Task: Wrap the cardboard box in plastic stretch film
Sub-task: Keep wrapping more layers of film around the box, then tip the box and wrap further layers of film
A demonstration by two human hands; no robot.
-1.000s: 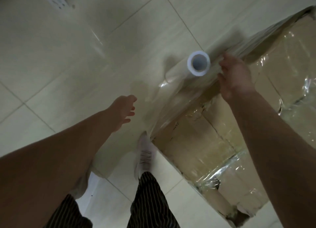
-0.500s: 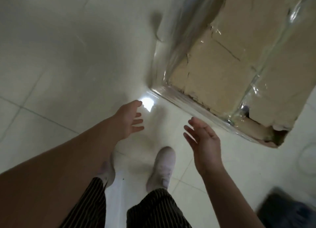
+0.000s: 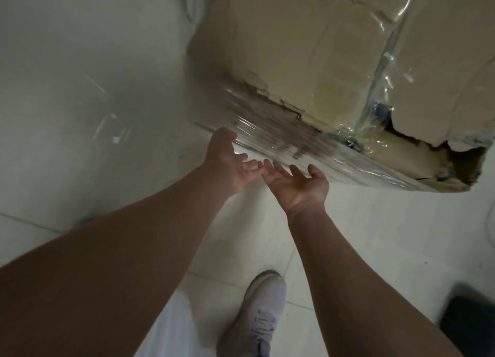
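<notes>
Palms ready at the bottom edge
Cardboard box (image 3: pixel 308 48) at one o'clock, torn and slick with stretch film (image 3: pixel 281 139); my left hand (image 3: pixel 226 163) and right hand (image 3: pixel 300 185) are spread, holding nothing. I judge it bulky: lift under the bottom edge.

Pale glossy floor tiles (image 3: pixel 388 236) spread under me, thin grout lines (image 3: pixel 29 222) crossing them. Light is dim: one small glint (image 3: pixel 115 139) on my left, a dark blurred object (image 3: pixel 468 319) lower right.
</notes>
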